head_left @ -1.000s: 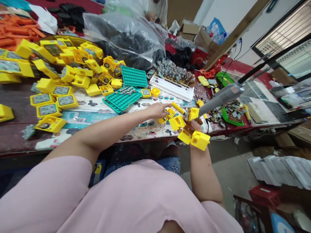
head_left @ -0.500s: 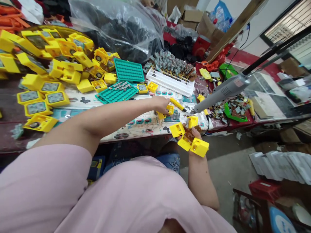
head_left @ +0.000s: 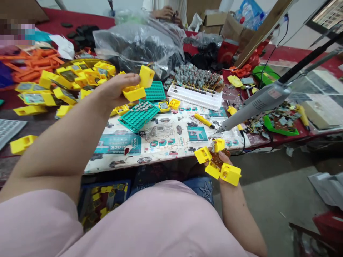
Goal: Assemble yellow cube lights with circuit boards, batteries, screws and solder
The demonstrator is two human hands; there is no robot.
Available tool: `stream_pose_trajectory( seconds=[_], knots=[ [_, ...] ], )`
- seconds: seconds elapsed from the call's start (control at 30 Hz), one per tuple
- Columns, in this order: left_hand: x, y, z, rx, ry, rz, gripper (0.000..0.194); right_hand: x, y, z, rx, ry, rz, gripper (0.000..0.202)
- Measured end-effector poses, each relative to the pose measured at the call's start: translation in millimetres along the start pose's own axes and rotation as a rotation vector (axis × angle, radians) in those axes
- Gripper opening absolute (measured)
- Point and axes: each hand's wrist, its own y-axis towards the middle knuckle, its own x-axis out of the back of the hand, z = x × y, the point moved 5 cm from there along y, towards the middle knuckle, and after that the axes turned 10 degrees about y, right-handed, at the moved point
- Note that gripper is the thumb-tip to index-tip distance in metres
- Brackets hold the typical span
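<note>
Left hand (head_left: 120, 85) raised above the table's (head_left: 10, 114) near left part, in front of the big heap of yellow casings (head_left: 64, 78); fingers close together and clamped on a pair of yellow casings (head_left: 134, 93), one tilted up near the fingertips, the other lower, with the exact thumb contact hidden. Right hand (head_left: 223, 167) low, just off the table's front edge; thumb pressed on brown boards (head_left: 217, 160), remaining fingers mostly hidden underneath, with four yellow housings (head_left: 230, 174) around the boards. Just above the nearest housing, the narrow tip of a grey tool (head_left: 254, 105), slanting down from the upper right; whether touching, impossible to tell. On the printed sheet (head_left: 160, 134), a yellow-handled tool (head_left: 204, 120) lying near that tip. Farther back, two teal trays (head_left: 138, 116), the front one with round metal pieces (head_left: 143, 107) on top, and just beside them two small yellow boxes (head_left: 174, 104). Beyond, a long white rack (head_left: 194, 98) in front of a pile of small grey parts (head_left: 191, 76). Off to the right, a bright green tray (head_left: 281, 131) with small components; at the back, a clear plastic bag (head_left: 139, 44) and another person's hands (head_left: 166, 13).
</note>
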Motion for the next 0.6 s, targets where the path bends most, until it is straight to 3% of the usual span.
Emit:
stream_pose_trajectory(
  seconds=[0.1, 0.27, 0.6],
  knots=[
    [12.1, 2, 18, 0.054, 0.012, -0.054, 0.008, -6, 5, -7, -0.053, 0.048, -0.025, 0.046],
    [5.5, 22, 31, 0.099, 0.027, -0.013, 0.009, -15, 9, -12, -0.089, 0.089, 0.012, 0.045],
    [-47.7, 94, 32, 0.182, -0.126, 0.056, 0.012, -3, 14, -8, -0.171, 0.09, 0.052, 0.052]
  ],
)
